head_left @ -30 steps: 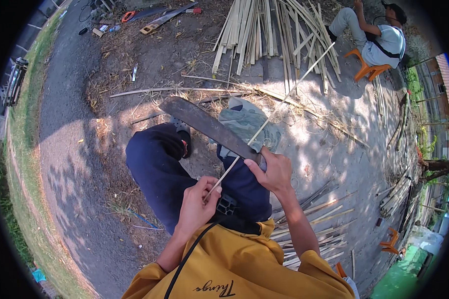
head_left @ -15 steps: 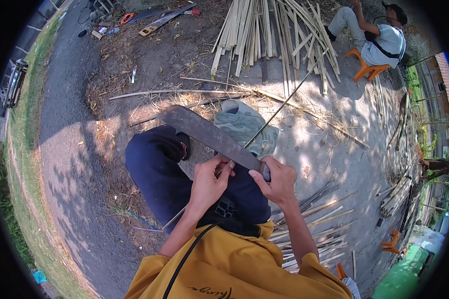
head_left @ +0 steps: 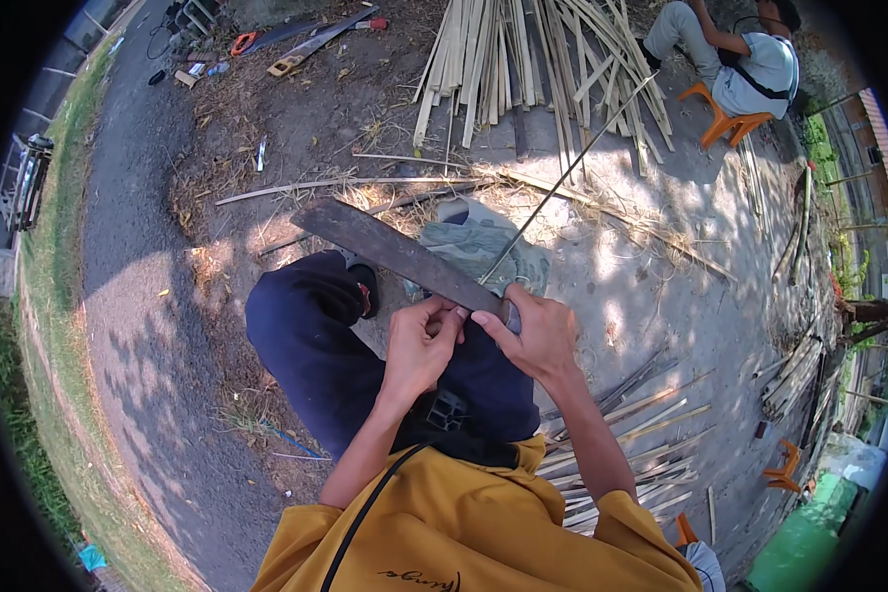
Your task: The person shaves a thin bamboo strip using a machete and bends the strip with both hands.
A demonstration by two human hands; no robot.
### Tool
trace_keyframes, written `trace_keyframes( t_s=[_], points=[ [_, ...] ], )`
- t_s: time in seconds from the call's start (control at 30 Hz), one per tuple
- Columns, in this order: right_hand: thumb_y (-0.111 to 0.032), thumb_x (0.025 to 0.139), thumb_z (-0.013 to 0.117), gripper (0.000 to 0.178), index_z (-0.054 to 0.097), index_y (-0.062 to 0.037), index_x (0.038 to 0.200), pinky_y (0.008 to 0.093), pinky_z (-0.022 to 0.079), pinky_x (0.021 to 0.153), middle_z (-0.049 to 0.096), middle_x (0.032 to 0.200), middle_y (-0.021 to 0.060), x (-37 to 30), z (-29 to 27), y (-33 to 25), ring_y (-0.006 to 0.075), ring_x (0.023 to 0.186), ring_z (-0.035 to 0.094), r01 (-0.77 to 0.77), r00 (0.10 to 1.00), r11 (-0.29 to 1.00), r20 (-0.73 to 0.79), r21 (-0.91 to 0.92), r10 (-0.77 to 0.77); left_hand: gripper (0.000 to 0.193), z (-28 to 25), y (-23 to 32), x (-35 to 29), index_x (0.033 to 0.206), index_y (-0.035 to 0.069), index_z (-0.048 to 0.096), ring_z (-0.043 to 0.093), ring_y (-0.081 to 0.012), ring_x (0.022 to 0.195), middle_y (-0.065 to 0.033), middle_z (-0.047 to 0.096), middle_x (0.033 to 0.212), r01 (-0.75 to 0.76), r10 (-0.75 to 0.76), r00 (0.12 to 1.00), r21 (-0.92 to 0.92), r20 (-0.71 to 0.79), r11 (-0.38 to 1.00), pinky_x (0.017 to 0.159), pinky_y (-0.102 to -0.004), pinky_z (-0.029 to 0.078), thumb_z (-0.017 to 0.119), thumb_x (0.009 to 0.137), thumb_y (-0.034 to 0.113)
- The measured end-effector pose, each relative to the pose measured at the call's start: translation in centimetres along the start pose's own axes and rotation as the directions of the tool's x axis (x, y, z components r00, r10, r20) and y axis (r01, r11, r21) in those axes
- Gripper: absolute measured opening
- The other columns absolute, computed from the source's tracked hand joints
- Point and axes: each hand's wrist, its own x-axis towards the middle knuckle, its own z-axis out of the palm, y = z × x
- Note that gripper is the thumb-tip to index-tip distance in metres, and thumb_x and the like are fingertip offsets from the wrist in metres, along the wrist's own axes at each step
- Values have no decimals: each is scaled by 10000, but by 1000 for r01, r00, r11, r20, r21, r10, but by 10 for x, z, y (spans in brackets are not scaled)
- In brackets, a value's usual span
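My right hand (head_left: 541, 340) is closed round the handle end of a machete (head_left: 390, 249), whose broad dark blade points up and to the left across my lap. My left hand (head_left: 419, 347) is closed in a pinch, its fingertips just under the blade's lower edge, close to my right thumb. A long thin bamboo strip (head_left: 562, 183) runs from beneath the blade toward the far right; its near end is hidden at the hands, apparently in the left pinch. Below the hands are my navy trousers (head_left: 301, 340). A greenish patterned cloth (head_left: 479, 242) lies just beyond the blade.
A large pile of split bamboo strips (head_left: 493, 69) lies ahead, more strips (head_left: 641, 444) at my right. Two saws (head_left: 316, 49) rest at the far left. Another person (head_left: 760, 74) sits on an orange stool (head_left: 725, 120). Bamboo poles (head_left: 794, 380) lie farther right.
The machete has shifted slightly down and left at its handle, and the right hand has come closer to the left. The strip piece that showed beside my left forearm is out of sight.
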Motion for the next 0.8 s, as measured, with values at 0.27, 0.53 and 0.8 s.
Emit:
trace_keyframes(
  t_s=[0.27, 0.53, 0.8],
  points=[
    [-635, 939, 696, 589, 642, -50, 887, 495, 490, 569, 661, 667, 167, 6, 4, 4, 403, 628, 681, 36, 999, 999, 0, -40, -36, 175, 1, -15, 3, 1013, -44, 745, 461, -21, 667, 44, 576, 727, 159, -128, 984, -284, 125, 946, 590, -232, 336, 632, 1070, 76],
    [-687, 948, 654, 674, 689, -14, 944, 508, 544, 584, 721, 724, 193, 9, 4, 3, 405, 667, 731, 46, 999, 995, 22, -88, -45, 192, 5, -15, 0, 1032, -46, 756, 429, -14, 683, 69, 558, 758, 88, -75, 995, -242, 65, 966, 587, -232, 329, 636, 1081, 95],
    [-688, 953, 644, 671, 699, -19, 957, 509, 548, 592, 725, 726, 193, 8, 5, 3, 413, 676, 734, 55, 998, 994, 4, -98, -55, 195, -1, -22, -13, 1083, -37, 777, 428, -19, 690, 62, 567, 764, 42, -35, 999, -214, 37, 976, 587, -229, 334, 641, 1079, 103]
  ],
)
